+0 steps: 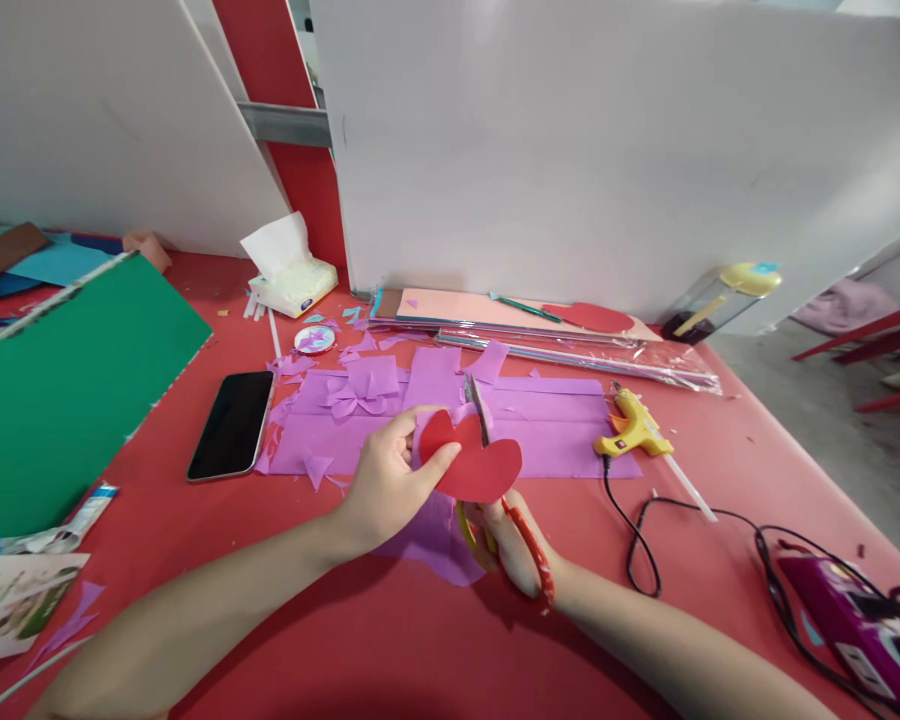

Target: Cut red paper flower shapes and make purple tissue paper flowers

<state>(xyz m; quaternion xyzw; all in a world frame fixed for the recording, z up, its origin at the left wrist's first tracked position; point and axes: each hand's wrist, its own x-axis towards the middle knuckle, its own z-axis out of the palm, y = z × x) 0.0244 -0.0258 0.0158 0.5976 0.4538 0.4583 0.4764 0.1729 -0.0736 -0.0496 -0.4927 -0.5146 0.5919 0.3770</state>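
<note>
My left hand (399, 470) pinches a red paper petal shape (487, 468) by its left side, thumb on top. The upper edge of the red paper is scalloped into rounded lobes. In my right hand (516, 545) is a pair of scissors (537, 560) with red and yellow handles. Their blades point away from me, and one shows above the paper at a notch between two lobes; the rest is hidden beneath the paper. Purple paper sheets (547, 430) lie under and behind both hands, with a purple paper flower (358, 397) at their left.
A black phone (231, 426) and a green board (67, 400) lie on the left. A tissue pack (292, 285) stands behind. A yellow glue gun (634, 425), its black cord and a purple power strip (847, 620) occupy the right. Wrapped paper packs (570, 350) lie along the partition.
</note>
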